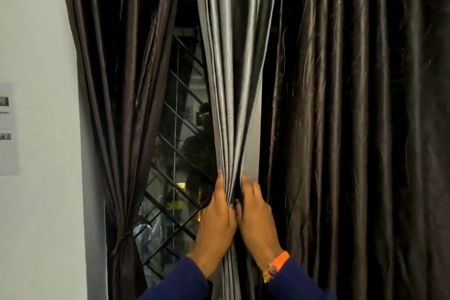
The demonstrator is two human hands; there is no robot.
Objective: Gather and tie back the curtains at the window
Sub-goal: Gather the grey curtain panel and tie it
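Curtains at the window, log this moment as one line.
left hand: gripping grey curtain | right hand: gripping same | left curtain: tied | right curtain: loose

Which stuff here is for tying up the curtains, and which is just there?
For the job:
left hand and right hand, gathering the grey curtain
tied brown curtain
loose dark curtain
window

Just there:
paper on the wall
orange wristband
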